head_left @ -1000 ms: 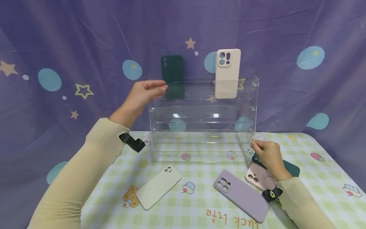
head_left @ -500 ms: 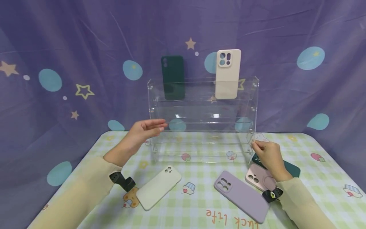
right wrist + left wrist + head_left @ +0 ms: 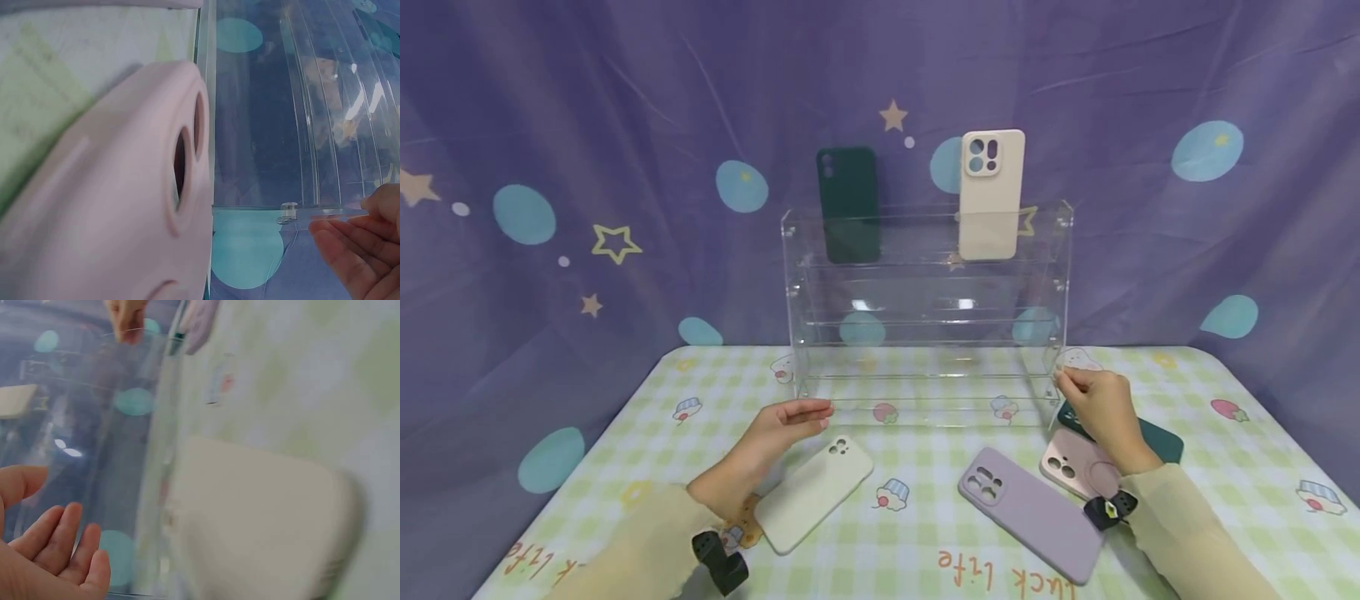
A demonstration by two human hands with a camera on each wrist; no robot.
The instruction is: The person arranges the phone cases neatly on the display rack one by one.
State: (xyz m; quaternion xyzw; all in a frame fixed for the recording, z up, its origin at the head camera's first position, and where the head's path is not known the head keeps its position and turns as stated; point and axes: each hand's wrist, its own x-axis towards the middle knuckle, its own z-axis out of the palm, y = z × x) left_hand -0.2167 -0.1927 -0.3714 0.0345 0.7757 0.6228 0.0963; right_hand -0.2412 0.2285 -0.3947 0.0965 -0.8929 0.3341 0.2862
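Observation:
A clear acrylic display stand (image 3: 788, 317) with several tiers stands at the back of the table. On its top tier lean a dark green phone case (image 3: 850, 196) at left and a cream phone case (image 3: 992, 187) at right. My right hand (image 3: 1105, 408) pinches the stand's right side panel; in the right wrist view, thumb and fingers lie on either side of the clear edge. Low by the stand's front left corner, my left hand (image 3: 775, 433) has its fingers loosely extended, holding nothing. Just in front of it, an off-white phone case (image 3: 814, 497) lies flat.
A lilac phone case (image 3: 1037, 521) lies at front right. Behind it, partly beneath the right forearm, are a pink phone case (image 3: 1070, 457) and another dark green case (image 3: 1162, 442). A purple curtain (image 3: 1120, 67) hangs behind the checked tablecloth (image 3: 925, 517).
My left hand has come down from beside the upper green case, along the stand's left side, to just behind the off-white case. My right hand keeps its pinch on the stand.

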